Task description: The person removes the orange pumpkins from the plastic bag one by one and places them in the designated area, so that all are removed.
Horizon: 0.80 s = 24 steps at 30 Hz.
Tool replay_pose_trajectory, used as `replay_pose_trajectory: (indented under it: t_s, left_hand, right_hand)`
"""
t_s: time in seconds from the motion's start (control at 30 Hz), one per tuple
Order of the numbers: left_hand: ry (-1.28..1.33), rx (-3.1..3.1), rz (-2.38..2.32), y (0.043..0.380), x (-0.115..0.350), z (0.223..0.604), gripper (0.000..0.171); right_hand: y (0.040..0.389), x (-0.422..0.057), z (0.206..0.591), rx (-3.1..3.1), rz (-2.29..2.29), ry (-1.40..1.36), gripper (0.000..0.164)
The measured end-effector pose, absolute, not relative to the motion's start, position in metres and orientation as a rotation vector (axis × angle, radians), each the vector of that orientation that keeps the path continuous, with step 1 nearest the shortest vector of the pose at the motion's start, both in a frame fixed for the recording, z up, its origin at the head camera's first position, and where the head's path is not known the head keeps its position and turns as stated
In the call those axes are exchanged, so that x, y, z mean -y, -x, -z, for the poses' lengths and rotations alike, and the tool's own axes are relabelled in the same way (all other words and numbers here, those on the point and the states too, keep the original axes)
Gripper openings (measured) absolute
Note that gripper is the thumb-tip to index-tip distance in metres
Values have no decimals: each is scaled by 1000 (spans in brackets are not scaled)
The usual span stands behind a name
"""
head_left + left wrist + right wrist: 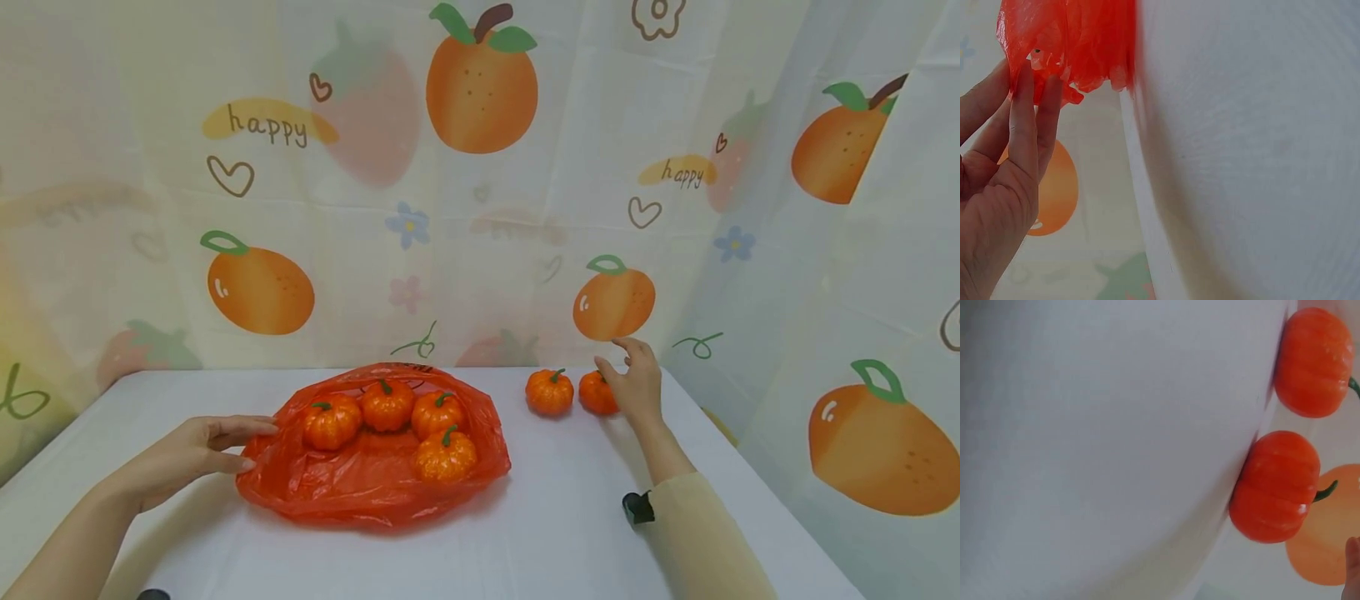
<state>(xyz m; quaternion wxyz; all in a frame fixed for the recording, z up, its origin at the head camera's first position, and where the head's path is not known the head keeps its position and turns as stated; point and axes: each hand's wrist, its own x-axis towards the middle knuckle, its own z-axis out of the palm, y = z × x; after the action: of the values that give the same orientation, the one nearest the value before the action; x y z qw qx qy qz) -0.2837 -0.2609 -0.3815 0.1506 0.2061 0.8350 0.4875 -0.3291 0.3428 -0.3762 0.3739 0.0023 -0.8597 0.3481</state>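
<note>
A red plastic bag lies spread open on the table, with several small orange pumpkins with green stems inside it. At the bag's left edge, my left hand pinches the thin plastic between thumb and fingers, which also shows in the left wrist view. Two more pumpkins stand side by side to the right of the bag. My right hand is over the right-hand pumpkin, fingers apart and partly covering it in the head view. The other pumpkin stands just left of it.
A white table carries everything. Behind it and on the right hangs a pale curtain printed with oranges, hearts and the word happy. A small black object shows by the right sleeve.
</note>
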Motion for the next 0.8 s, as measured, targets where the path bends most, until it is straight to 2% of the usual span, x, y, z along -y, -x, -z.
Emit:
replay_pose_trajectory:
  t_s: [0.17,0.8]
  left_hand:
    - [-578,-2392,-1406,283,261,382,49]
    - [-583,-2392,-1419,283,264,383,50]
  right_hand:
    - [324,-334,371,2159,-1008,-59,43]
    - [308,-267,358,2273,-1198,-432,50]
